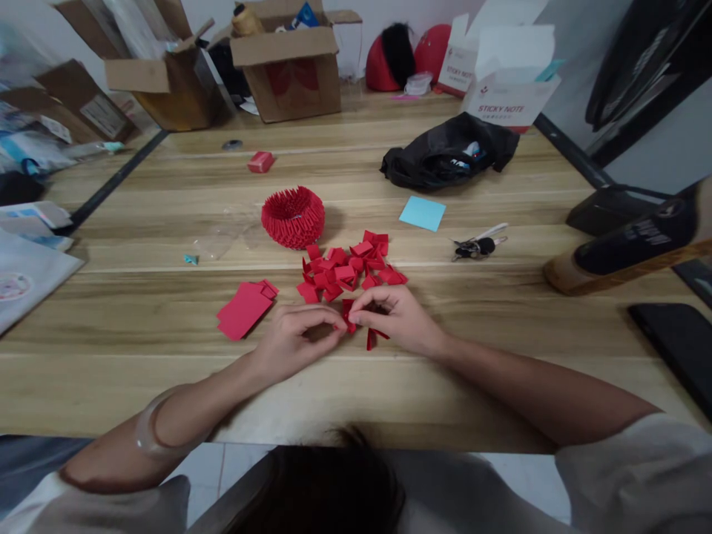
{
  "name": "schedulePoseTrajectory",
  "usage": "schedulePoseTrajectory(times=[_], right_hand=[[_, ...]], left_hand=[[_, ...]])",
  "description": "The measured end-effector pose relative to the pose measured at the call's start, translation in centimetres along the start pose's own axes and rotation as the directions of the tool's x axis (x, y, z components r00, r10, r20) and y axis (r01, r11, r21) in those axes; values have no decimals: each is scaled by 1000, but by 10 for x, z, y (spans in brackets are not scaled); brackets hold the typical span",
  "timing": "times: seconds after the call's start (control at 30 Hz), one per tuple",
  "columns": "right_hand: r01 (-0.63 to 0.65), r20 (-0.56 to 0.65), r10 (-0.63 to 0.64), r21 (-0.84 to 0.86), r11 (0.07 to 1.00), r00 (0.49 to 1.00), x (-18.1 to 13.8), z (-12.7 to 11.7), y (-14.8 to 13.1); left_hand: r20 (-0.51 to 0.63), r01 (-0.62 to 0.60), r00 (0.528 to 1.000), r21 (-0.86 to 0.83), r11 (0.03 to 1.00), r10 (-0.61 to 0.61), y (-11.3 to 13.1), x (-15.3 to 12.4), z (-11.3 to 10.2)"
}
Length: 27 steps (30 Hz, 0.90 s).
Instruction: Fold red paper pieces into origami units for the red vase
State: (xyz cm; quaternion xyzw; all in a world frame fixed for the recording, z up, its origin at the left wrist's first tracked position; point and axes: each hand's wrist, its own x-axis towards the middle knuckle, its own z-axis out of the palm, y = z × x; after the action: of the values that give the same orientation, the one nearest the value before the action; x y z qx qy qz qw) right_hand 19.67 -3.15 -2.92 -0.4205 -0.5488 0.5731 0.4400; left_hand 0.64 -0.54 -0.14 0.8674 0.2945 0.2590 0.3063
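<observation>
Where both hands meet, left hand (294, 334) and right hand (397, 315) pinch a red folded piece (349, 317).

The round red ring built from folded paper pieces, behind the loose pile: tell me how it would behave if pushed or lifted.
The round red ring of folded paper pieces is probably very light, so a push would likely slide it across the wooden table. It sits low and wide, so tipping seems unlikely. Being assembled from separate pieces, it may shed some if squeezed.

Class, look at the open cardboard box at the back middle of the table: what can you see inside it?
Above the rim of the cardboard box show a tan, roll-like object and a blue packet. The box walls hide everything lower down.
</observation>
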Motion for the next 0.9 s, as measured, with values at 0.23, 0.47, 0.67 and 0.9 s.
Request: schedulePoseTrajectory(times=[0.23,0.47,0.67,0.9], right_hand=[[-37,2,37,49,998,999,0,0,-3],[11,52,-11,7,1000,999,1,-1,0],[26,59,-23,-57,998,998,1,-2,-1],[18,67,-14,-58,998,998,1,-2,0]], left_hand=[[-7,-1,1000,-29,1000,1,-1,-2,3],[-73,-38,997,10,999,38,-1,-2,1],[-75,-38,996,18,999,39,0,-2,-1],[-70,-41,997,20,999,43,-1,-2,1]])
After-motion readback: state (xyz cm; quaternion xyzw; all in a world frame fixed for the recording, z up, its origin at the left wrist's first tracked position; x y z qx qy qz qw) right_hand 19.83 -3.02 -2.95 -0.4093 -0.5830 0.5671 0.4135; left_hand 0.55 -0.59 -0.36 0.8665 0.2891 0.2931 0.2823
